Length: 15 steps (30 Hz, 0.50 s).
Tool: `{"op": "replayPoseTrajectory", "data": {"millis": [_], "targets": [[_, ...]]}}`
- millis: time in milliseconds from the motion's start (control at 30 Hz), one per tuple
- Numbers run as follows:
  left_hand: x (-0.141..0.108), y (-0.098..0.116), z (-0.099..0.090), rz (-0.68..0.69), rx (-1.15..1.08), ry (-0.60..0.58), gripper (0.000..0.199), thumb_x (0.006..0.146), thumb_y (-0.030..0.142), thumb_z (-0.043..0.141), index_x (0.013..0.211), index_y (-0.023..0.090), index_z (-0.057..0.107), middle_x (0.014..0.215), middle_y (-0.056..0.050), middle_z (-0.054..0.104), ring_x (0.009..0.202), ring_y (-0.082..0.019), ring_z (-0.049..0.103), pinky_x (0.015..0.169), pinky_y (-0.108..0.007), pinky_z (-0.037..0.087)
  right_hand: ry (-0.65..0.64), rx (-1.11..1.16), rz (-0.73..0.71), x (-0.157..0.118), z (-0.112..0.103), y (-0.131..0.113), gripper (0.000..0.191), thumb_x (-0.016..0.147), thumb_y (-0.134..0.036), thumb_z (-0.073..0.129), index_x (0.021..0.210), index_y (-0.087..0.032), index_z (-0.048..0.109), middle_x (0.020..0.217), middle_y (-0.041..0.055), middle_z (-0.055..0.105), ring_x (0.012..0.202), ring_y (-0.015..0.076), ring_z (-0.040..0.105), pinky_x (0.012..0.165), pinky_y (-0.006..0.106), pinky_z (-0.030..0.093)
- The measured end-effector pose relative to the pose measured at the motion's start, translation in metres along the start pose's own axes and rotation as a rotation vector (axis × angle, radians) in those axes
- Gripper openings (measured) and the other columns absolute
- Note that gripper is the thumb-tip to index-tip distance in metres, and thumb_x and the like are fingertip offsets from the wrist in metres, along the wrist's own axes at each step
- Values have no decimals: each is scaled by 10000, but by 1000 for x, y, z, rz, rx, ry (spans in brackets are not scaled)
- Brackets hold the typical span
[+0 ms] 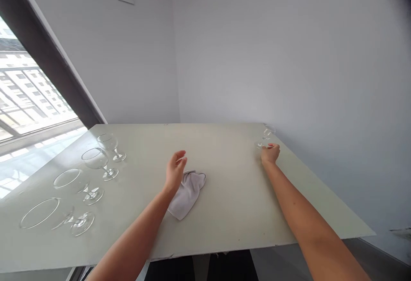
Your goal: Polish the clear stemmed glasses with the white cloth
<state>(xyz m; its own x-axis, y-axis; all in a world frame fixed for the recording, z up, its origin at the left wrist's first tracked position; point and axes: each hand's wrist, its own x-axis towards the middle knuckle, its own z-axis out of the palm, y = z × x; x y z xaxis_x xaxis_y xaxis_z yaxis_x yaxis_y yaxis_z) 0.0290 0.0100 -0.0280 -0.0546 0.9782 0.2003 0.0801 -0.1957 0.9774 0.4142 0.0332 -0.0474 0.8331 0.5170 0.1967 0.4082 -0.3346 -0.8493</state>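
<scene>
Clear, glossy glasses point(95, 158) and a soft, matt cloth point(189, 193) on a smooth, faintly shiny tabletop point(224, 204).

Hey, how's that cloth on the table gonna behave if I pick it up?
The cloth will likely droop, since it lies in soft folds. It looks thin, so probably light. Low and crumpled, it seems apt to bunch or slide if pushed, not roll.

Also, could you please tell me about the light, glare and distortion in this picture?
Head view, left: the window is partly overexposed. Head view, near left: the closest glass leans outward, likely lens stretch. Head view, right: glassware by the right hand is faint against the pale wall.
</scene>
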Motion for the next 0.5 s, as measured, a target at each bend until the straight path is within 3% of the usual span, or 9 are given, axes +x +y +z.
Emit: {"op": "replayPoseTrajectory", "data": {"millis": [67,167,233,333,400,500], "targets": [[11,3,-12,-51,-97,208,236,740,278,521,959,197,552,1024,-58,572,952,-153,528,850,-316,403,-95,43,-81,-34,3,-13,270,700,-224,478,960,-156,500,856,58,541,745,165,518,694,291,416],[22,5,-32,-162,-189,487,267,702,232,527,968,208,533,1031,-48,533,892,-126,522,817,-301,407,-386,114,-282,-107,12,-45,181,715,-323,532,822,-181,566,713,4,556,642,136,515,640,248,420],[27,4,-44,-221,-200,612,340,703,222,512,1042,237,507,1034,-43,508,872,-119,519,799,-298,412,-719,169,-545,-162,14,-68,270,805,-390,442,920,-185,574,693,2,550,600,124,497,609,244,414],[37,2,-61,-211,-125,770,471,710,205,497,1169,283,431,1051,-40,482,895,-119,519,798,-289,419,-996,88,-853,-228,13,-96,408,862,-437,361,1200,-238,472,761,8,570,619,122,508,618,246,411],[47,0,-72,-175,-68,849,544,708,189,501,1226,292,370,1114,-49,454,943,-124,510,814,-279,420,-1066,-110,-1028,-252,14,-107,450,870,-482,328,1268,-289,411,867,28,586,664,135,532,621,258,408],[67,-4,-88,-161,-33,920,626,711,165,500,1285,273,273,1223,-81,385,1002,-137,493,845,-282,416,-1068,-311,-1145,-261,19,-110,449,867,-531,288,1033,-261,606,872,50,590,670,155,543,589,268,387]]}}
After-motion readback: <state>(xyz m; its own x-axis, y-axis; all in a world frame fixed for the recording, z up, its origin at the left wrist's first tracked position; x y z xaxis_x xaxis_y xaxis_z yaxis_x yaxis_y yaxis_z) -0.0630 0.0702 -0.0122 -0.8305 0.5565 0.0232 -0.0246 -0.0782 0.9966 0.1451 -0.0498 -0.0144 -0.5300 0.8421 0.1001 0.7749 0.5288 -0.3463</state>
